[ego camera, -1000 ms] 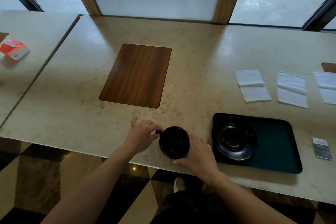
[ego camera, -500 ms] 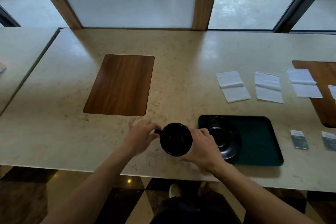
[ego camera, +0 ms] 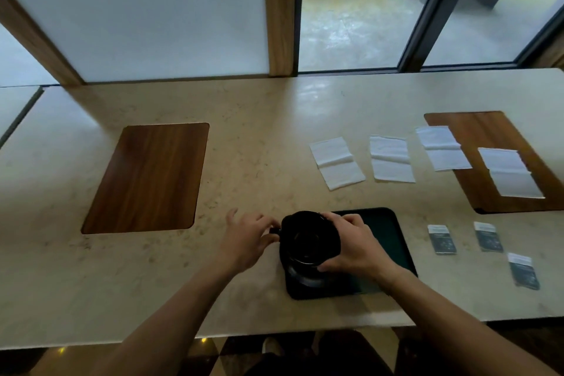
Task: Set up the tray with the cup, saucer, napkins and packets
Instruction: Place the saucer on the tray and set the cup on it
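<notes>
The saucer (ego camera: pixel 300 276) is mostly hidden beneath the black cup (ego camera: pixel 308 239); only a dark curved edge shows at the tray's near-left corner, and whether the cup's base touches it cannot be told. The dark tray (ego camera: pixel 393 241) is partly covered by the right hand (ego camera: pixel 354 249) and its forearm, so its near edge is only seen in part. Motion blur softens both hands and the cup's rim, and the cup's inside reads as plain black with faint rings. The print on the packets is too small to read.

The left hand (ego camera: pixel 248 239) reaches in from the lower left, thumb and forefinger pinching the small cup handle (ego camera: pixel 274 230) that sticks out to the left, the other fingers spread loosely above the surface (ego camera: pixel 244 162). The right hand wraps round the cup's right side, fingers curled over the far rim and the thumb on the near side, so both hands are grasping the cup. The cup sits over the left end of the tray, above the saucer.

Beyond the tray lie four white napkins (ego camera: pixel 337 162) in a row, the two on the right resting on a wooden inlay (ego camera: pixel 494 134). Three dark packets (ego camera: pixel 441 239) lie right of the tray, apart from it. Another wooden inlay (ego camera: pixel 146 177) is set into the surface to the left. A dark shoe and trousers show dimly below the surface's near edge.
</notes>
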A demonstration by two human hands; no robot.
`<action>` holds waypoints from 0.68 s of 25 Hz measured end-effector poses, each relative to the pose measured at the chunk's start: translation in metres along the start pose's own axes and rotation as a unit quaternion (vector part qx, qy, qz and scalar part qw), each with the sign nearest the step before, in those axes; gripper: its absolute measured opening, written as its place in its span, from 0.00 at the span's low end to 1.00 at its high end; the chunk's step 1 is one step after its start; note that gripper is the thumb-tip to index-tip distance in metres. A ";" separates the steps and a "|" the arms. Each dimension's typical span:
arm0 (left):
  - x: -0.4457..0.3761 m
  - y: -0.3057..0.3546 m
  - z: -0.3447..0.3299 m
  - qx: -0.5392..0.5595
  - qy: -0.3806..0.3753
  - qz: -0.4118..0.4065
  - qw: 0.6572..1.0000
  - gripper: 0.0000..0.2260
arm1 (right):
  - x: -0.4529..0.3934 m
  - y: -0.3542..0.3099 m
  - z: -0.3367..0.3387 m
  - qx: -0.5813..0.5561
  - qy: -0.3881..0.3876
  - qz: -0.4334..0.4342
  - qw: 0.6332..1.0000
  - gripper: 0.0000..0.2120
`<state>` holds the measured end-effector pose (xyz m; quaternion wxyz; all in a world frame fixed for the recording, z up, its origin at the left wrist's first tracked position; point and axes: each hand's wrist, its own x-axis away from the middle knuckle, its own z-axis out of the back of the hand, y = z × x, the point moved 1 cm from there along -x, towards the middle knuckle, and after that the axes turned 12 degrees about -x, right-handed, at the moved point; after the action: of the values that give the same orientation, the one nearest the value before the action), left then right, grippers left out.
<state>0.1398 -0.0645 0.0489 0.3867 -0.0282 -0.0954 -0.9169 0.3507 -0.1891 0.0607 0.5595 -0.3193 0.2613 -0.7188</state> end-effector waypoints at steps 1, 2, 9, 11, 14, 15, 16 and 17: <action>-0.003 0.004 -0.004 -0.002 -0.004 0.004 1.000 0.10 | -0.001 0.005 0.005 0.000 -0.013 -0.003 1.000 0.45; -0.004 0.008 -0.008 -0.003 -0.009 0.008 1.000 0.10 | -0.002 0.010 0.008 0.000 -0.028 -0.004 1.000 0.45; 0.000 0.018 -0.028 -0.002 -0.024 0.033 0.999 0.10 | -0.007 0.034 0.011 -0.023 -0.101 -0.028 0.994 0.48; 0.002 0.020 -0.029 0.003 -0.026 0.035 0.999 0.09 | -0.008 0.037 0.011 -0.022 -0.112 -0.029 0.993 0.49; 0.004 0.022 -0.030 0.011 -0.016 0.038 0.999 0.09 | -0.008 0.041 0.010 -0.031 -0.117 -0.029 0.992 0.49; 0.004 0.022 -0.030 0.013 -0.016 0.039 0.999 0.09 | -0.008 0.042 0.010 -0.035 -0.119 -0.030 0.992 0.49; 0.005 0.022 -0.029 0.014 -0.017 0.038 0.999 0.09 | -0.008 0.043 0.009 -0.037 -0.120 -0.032 0.992 0.50; 0.005 0.021 -0.028 0.013 -0.019 0.037 0.999 0.09 | -0.008 0.045 0.008 -0.037 -0.119 -0.036 0.992 0.50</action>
<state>0.1521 -0.0883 0.0249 0.4183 -0.0442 -0.1141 -0.9000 0.3865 -0.1925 0.0317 0.5479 -0.4327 0.2076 -0.6852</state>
